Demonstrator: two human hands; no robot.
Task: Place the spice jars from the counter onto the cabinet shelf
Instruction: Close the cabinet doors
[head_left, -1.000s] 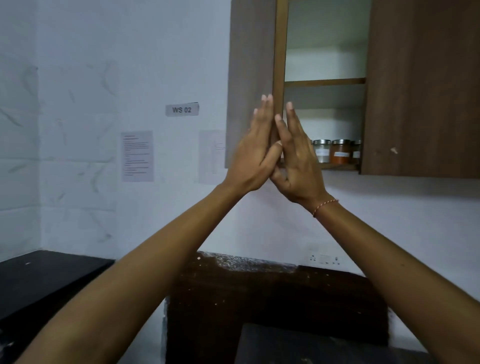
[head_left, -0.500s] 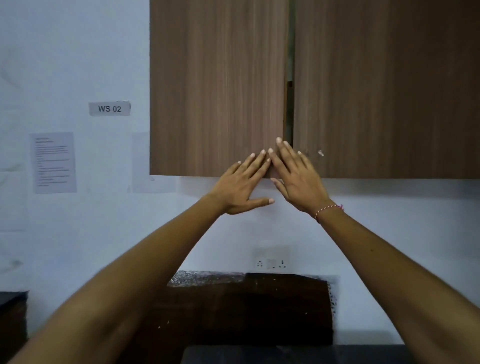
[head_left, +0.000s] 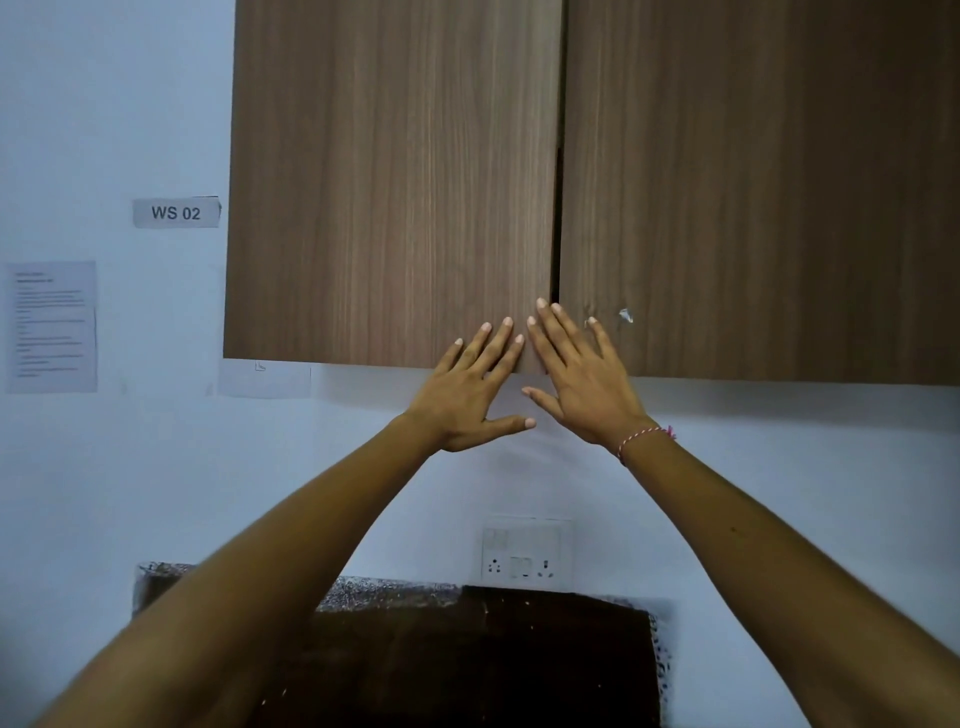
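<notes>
Jars aren't visible anywhere right now, since both cabinet doors are pretty much closed and whatever's on the shelf sits behind them. Left door (head_left: 395, 182) fills the top middle, right door (head_left: 758, 187) takes the top right, and there's only a thin dark gap between them running down the centre.

Left hand (head_left: 470, 387) is flat with fingers straight and spread, fingertips on the bottom corner of the left door, thumb sticking out toward 3 o'clock below the door edge. Right hand (head_left: 582, 376) is just beside it, also flat with fingers straight, lying across the bottom corner of the right door, with the longest fingertips right at the gap. Neither hand is gripping anything. The two hands almost touch at the index fingers.

Right wrist has a pink and white bracelet (head_left: 644, 439). At 9 o'clock from the doors there's a "WS 02" label (head_left: 175, 213), with a printed sheet (head_left: 51, 327) lower down. A socket plate (head_left: 524, 553) sits at 6 o'clock from the hands, above a dark backsplash (head_left: 467, 649).
</notes>
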